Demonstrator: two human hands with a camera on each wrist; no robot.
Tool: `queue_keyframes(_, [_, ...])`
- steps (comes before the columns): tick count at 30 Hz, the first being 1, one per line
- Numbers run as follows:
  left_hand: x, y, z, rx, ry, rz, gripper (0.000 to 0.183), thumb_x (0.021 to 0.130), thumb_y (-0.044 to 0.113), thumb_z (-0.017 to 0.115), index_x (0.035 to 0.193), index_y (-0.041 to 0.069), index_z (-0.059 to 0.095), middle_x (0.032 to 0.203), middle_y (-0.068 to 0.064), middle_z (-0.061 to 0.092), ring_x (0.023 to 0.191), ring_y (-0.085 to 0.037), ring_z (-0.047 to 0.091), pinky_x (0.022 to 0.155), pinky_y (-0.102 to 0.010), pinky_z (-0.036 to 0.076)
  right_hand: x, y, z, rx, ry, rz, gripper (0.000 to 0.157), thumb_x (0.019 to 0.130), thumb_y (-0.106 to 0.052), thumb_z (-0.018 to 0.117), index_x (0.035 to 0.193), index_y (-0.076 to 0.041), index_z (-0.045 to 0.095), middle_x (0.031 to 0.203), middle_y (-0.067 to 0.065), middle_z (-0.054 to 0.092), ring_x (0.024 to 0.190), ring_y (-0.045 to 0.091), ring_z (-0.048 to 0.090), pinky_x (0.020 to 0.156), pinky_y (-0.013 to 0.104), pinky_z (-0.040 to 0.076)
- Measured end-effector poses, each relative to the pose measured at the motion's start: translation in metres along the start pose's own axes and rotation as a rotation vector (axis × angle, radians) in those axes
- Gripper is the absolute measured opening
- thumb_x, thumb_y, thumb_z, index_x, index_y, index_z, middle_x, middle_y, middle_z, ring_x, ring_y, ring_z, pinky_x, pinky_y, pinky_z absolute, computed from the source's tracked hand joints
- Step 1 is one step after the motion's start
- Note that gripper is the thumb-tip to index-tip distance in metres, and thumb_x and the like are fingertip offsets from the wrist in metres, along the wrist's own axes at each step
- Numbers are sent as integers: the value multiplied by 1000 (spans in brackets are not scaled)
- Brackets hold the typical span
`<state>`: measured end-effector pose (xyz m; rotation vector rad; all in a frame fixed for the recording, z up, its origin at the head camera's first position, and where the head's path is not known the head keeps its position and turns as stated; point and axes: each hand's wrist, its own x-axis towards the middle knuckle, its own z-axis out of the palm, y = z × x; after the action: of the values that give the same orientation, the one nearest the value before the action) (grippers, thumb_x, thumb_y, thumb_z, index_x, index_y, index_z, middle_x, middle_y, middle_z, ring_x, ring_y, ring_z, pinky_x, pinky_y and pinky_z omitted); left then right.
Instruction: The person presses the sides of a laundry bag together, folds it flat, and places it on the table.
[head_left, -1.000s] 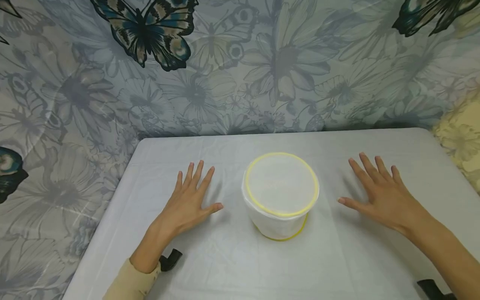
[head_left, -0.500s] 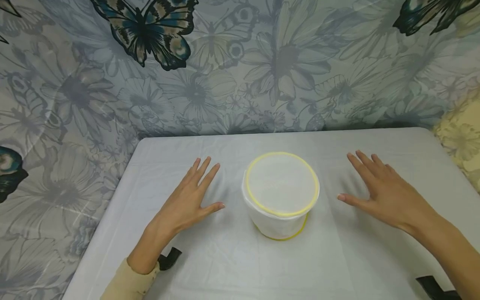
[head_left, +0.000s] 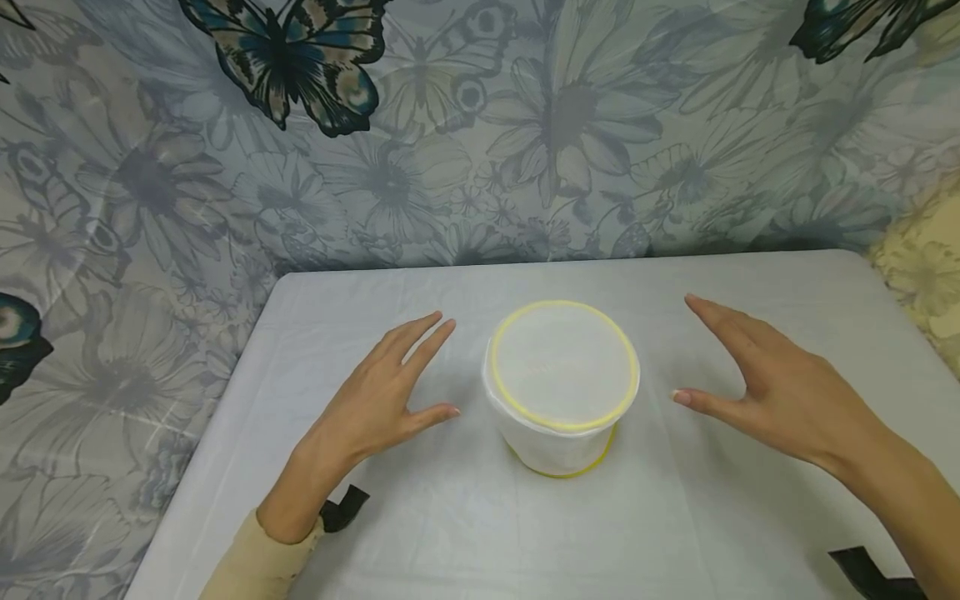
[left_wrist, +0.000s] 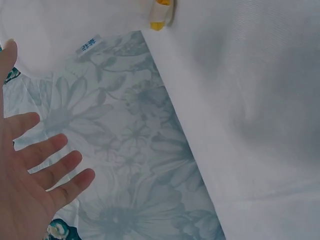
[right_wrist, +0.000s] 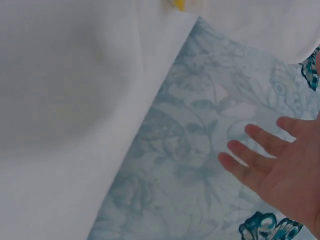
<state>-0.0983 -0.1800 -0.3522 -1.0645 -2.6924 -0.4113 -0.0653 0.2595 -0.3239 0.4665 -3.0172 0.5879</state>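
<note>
A white drum-shaped fabric bag (head_left: 561, 367) with yellow piping round its top and bottom stands upright on the table. To its left, my left hand (head_left: 369, 408) hovers with fingers extended and thumb spread, apart from the bag. My right hand (head_left: 787, 400) is held likewise on the other side, also not touching it. The left wrist view shows the bag's side (left_wrist: 45, 30) with a small printed label (left_wrist: 89, 45) and a yellow tab (left_wrist: 158, 17), perhaps a zip pull. In the right wrist view, the bag (right_wrist: 260, 30) is partly cut off above the spread fingers.
A white cloth (head_left: 450, 533) covers the table. Behind it and to the left hangs a grey-blue curtain-like covering (head_left: 420, 183) printed with flowers and butterflies. Black straps (head_left: 345, 508) sit at both wrists.
Both hands have turned from palms-down with fanned fingers to more sideways, palms facing the bag. The left hand has shifted slightly right. The bag has stayed put.
</note>
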Motion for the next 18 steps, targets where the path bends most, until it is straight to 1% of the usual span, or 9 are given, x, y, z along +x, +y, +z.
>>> queue_keyframes(3, [2,2,-2,-14,11,14,89,92,70,45,161,23,16,161,-5,26,141,-26,35,112,-46,36,0,-4,-1,15,26,-26,100,81,-52,78,159,-38,17,153,5,42,129,36,46,79,65,45])
queue_keyframes(7, [5,6,-3,-29,31,33,89,92,70,45,161,22,17,160,-6,28,139,-25,37,112,-44,36,1,-9,-1,35,55,-70,99,82,-47,80,159,-38,19,149,-9,46,120,22,54,78,55,48])
queue_keyframes(9, [6,7,-3,-37,43,38,89,92,69,47,161,21,18,159,-5,30,139,-25,38,112,-43,36,1,-11,-1,39,63,-91,98,82,-44,81,159,-37,20,146,-12,48,113,15,57,77,50,49])
queue_keyframes(11, [7,8,-4,-46,57,44,89,91,68,50,160,21,21,157,-6,35,137,-24,40,111,-42,36,2,-12,-2,52,71,-113,98,81,-39,83,159,-36,22,141,-12,52,107,14,60,75,44,50])
queue_keyframes(15, [8,12,-5,-76,66,52,87,90,64,59,158,20,28,149,-5,45,132,-22,47,108,-39,41,3,-16,-1,116,72,-138,95,80,-31,85,157,-33,29,125,-14,61,98,10,62,77,26,49])
queue_keyframes(18, [10,15,-6,-121,71,61,83,90,61,61,156,20,34,140,-4,53,119,-18,57,99,-36,49,4,-19,-1,184,62,-165,93,80,-24,85,156,-33,32,117,-17,61,94,6,61,79,15,45])
